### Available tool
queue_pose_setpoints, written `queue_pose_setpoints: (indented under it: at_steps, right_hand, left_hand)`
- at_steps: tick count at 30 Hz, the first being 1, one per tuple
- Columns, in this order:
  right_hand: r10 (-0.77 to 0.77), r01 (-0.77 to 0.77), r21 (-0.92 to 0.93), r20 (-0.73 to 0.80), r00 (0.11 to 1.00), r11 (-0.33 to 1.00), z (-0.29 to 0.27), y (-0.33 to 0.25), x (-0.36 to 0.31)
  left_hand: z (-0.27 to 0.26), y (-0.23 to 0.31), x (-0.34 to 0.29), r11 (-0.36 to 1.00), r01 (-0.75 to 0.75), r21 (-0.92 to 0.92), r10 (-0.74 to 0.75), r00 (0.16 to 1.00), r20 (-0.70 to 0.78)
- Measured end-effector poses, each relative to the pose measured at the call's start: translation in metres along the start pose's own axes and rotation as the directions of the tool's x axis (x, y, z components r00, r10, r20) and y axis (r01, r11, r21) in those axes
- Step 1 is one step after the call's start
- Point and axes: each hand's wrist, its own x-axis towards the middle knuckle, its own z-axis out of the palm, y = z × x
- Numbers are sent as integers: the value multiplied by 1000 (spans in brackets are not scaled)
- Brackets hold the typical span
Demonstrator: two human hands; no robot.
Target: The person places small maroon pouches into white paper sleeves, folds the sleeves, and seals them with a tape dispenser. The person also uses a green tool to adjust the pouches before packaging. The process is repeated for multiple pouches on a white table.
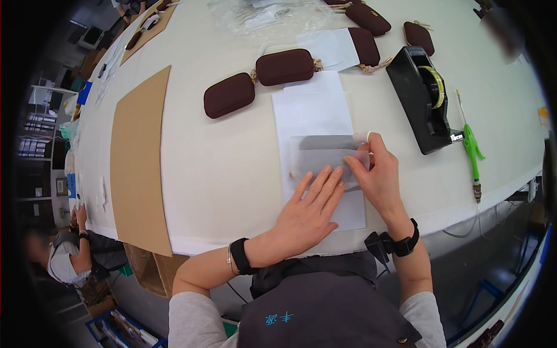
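A thin, see-through whitish sheet (pixel 325 155) lies over something flat and grey; whether it is a wrap or a sleeve I cannot tell. My left hand (pixel 309 216) rests palm down on its near part, fingers stretched out. At the sheet's right edge, my right hand (pixel 380 177) pinches it between thumb and fingers, and one fingertip wears a white cover. Underneath are white paper sheets (pixel 310 113). Just beyond them sit two dark maroon zip cases (pixel 284 66) with light cord pulls.
A black tape dispenser (pixel 415 107) and a green air gun (pixel 471 153) with a hose are on the right. Brown cardboard (pixel 139 156) covers part of the left table. More maroon cases (pixel 368 18) and clear plastic (pixel 272 17) lie at the back. Another person (pixel 72 255) sits far left.
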Motion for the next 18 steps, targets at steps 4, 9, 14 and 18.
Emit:
queue_pose_setpoints:
  at_steps: [4, 9, 14, 18]
  right_hand:
    - [62, -63, -8, -84, 994, 998, -16, 4, 1]
    - [-82, 15, -147, -461, 883, 989, -82, 8, -2]
    - [-122, -46, -353, -438, 891, 934, -146, 37, 17]
    - [47, -75, -225, -127, 991, 971, -176, 52, 30]
  left_hand:
    - [0, -1, 1, 1000, -1, 16, 1, 1000, 6]
    - [4, 3, -2, 999, 30, 19, -29, 1000, -11]
    - [4, 8, 0, 998, 63, 25, -63, 998, -8]
    - [3, 7, 2, 997, 58, 43, -56, 998, -32]
